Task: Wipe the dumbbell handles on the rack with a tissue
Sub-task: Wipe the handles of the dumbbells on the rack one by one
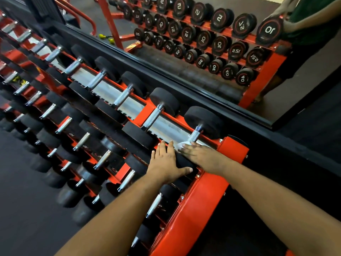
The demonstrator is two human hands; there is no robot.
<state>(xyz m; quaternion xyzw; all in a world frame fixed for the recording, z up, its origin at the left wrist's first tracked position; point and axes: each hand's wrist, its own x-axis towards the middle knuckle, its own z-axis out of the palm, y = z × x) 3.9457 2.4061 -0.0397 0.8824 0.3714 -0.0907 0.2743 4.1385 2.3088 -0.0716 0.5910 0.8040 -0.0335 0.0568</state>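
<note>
A red rack (191, 206) runs from lower right to upper left, its tiers filled with black dumbbells. Behind it a wall mirror (193, 58) reflects the numbered weight ends and the person standing at the rack's end.

On the top tier, the nearest dumbbell (203, 121) lies at the right end of the rack, its far head toward the mirror and its metal handle (195, 135) sloping down toward the person. The next dumbbell (163, 100) sits just to its left, handle bare.

The left hand (165, 161) lies flat with straight, spread fingers on the near black head of that end dumbbell, thumb stretched to the right, grasping nothing. The right hand (200, 152), blurred, reaches in beside it and presses a white tissue (181, 145) against the lower end of the handle; the fingers cover most of the tissue, and whether they curl round the bar or only pinch the tissue cannot be told.
</note>
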